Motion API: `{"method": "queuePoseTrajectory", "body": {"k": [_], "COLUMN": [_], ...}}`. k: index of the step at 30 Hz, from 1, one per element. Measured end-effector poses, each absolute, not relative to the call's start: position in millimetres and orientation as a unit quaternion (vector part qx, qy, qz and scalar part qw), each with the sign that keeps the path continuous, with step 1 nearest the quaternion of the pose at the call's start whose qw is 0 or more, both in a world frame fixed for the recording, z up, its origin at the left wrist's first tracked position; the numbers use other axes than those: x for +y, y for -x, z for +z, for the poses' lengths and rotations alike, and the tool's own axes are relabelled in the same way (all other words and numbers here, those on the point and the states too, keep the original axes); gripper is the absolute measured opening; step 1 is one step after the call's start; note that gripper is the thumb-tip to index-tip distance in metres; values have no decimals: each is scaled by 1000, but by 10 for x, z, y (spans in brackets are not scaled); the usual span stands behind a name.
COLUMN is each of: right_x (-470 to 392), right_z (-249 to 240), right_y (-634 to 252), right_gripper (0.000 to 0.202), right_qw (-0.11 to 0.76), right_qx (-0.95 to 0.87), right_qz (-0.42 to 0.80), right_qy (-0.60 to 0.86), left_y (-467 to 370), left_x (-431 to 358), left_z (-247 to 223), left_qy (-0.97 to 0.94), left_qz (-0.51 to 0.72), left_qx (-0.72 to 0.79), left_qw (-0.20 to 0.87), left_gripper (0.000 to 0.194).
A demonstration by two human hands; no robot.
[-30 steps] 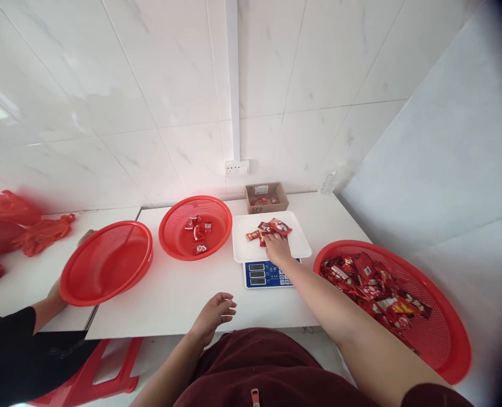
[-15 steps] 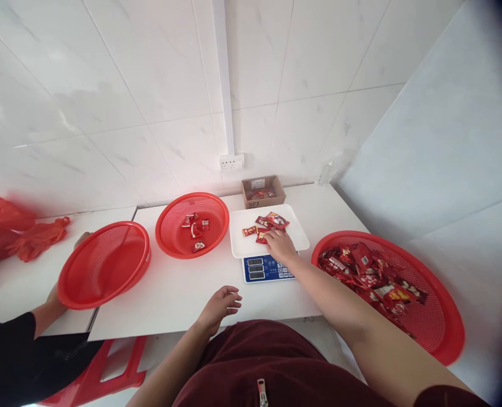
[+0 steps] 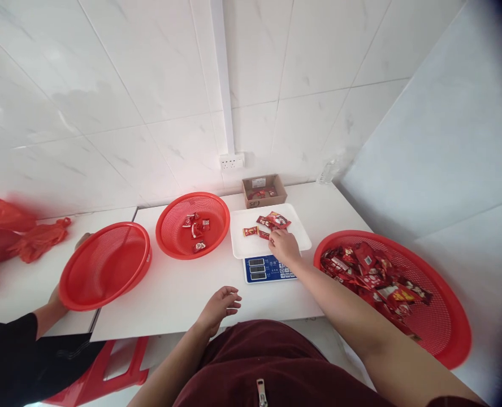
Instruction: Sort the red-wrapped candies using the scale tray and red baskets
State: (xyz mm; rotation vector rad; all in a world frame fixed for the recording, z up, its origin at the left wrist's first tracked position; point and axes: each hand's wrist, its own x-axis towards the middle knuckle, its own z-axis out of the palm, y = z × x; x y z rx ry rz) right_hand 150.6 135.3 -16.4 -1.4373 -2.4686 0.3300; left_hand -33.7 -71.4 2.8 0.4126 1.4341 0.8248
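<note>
My right grip has its fingers drawn together at the near edge of the red snack packets; half a second ago they reached flatter across them. I cannot tell whether one is pinched. The packets lie on the white tray of a digital scale. My left grip stays empty, loosely open above the near edge of the white table. A fuller red basket sits right, two others left. Beyond, a marbled tile wall carries a socket.
</note>
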Motion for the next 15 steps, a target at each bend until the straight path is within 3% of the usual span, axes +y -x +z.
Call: {"method": "queuePoseTrajectory", "body": {"k": [4, 8, 11, 15], "right_x": [1195, 1055, 995, 915], "right_z": [-88, -57, -70, -142], "right_y": [-1874, -2509, -3011, -3535], "right_gripper": [18, 23, 23, 16], "right_qw": [260, 305, 292, 210], "right_qx": [-730, -623, -583, -543], "right_qz": [230, 260, 206, 139], "right_qy": [589, 672, 730, 801], "left_y": [327, 304, 275, 221], "left_x": [-674, -639, -603, -524], "left_z": [40, 20, -2, 5], "left_qy": [-184, -186, -194, -205], "left_qz": [365, 353, 344, 337], "left_qx": [632, 633, 631, 629], "left_qw": [659, 664, 667, 670], "left_gripper": [39, 39, 38, 36]}}
